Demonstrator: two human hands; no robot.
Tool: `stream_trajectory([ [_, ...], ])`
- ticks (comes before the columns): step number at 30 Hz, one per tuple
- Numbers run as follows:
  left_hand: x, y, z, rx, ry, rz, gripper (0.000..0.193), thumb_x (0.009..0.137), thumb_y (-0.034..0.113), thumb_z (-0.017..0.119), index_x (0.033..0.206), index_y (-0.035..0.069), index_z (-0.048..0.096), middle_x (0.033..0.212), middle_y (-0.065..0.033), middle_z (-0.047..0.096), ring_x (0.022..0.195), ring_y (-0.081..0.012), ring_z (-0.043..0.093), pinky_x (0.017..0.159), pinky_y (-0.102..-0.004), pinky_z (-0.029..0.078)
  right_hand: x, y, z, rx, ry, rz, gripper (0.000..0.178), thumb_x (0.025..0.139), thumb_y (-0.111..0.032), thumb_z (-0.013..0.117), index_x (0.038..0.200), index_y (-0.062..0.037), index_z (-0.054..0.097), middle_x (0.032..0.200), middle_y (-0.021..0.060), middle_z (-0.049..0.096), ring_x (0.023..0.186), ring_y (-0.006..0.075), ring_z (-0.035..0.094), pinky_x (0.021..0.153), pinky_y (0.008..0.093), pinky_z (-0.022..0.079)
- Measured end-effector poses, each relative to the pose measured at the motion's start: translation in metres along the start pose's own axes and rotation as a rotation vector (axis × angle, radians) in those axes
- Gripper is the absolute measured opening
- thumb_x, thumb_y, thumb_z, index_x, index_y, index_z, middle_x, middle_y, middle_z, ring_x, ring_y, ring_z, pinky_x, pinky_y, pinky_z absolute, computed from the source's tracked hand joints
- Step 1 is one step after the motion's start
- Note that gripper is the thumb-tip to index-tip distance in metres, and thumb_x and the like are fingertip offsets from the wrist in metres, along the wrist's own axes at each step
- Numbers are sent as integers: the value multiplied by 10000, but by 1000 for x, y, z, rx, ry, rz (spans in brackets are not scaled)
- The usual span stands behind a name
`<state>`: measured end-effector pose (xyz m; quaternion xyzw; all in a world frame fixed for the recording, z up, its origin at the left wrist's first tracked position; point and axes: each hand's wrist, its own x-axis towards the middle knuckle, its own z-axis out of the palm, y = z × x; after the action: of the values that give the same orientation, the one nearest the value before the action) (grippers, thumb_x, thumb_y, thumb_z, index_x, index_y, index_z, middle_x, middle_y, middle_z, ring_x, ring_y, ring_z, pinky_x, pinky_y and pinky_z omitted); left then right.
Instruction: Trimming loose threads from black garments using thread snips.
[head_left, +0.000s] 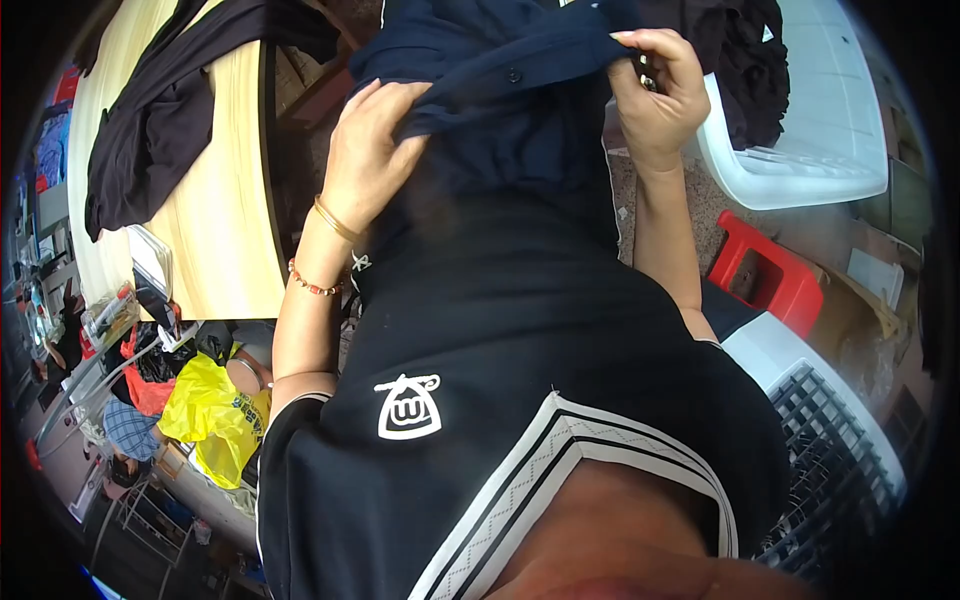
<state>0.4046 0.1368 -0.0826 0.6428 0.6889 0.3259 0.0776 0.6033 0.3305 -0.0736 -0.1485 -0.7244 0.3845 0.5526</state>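
Note:
A dark navy garment (480,80) is stretched between my two hands, with the rest of it hanging over my lap. One dark button shows on its taut band, between the hands. My left hand (375,145) grips the band's left end, thumb below and fingers above. At the other end, my right hand (665,95) pinches the cloth between thumb and fingertips, the remaining fingers curled. The garment's top edge runs out of the picture.
A light wooden table (235,220) at left bears a dark garment (160,140). More dark clothing (740,70) lies on a white plastic chair (840,120) at right. Below it stands a red stool (765,275). A yellow bag (215,410) sits at lower left.

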Motion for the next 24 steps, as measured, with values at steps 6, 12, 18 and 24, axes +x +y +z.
stream_trajectory([
  [6,22,34,-40,-385,7,-83,224,798,44,658,1006,-22,607,881,-155,599,810,-272,608,748,-339,498,21,-15,22,445,-631,527,500,747,-36,792,1212,-20,609,726,-86,420,647,6,371,573,183,285],
  [12,59,75,-72,-804,227,20,171,831,87,680,963,-9,627,802,-87,595,765,-212,596,726,-302,475,39,-38,20,356,-603,499,211,765,-22,745,953,11,655,894,-18,620,819,63,559,741,218,443],
  [18,72,62,-63,-326,280,296,1085,589,414,888,1423,19,317,1306,-197,468,1239,-358,462,1019,-413,401,81,-67,3,751,-43,416,579,914,-247,594,1349,92,416,1281,230,540,1209,312,534,1091,417,349],
  [24,75,56,-30,-396,-18,174,1183,611,382,882,1496,31,180,1334,-241,478,1211,-383,499,1000,-428,407,116,-117,71,1483,-97,302,668,864,-272,629,1382,56,363,1377,226,451,1296,332,422,1125,450,288],
])
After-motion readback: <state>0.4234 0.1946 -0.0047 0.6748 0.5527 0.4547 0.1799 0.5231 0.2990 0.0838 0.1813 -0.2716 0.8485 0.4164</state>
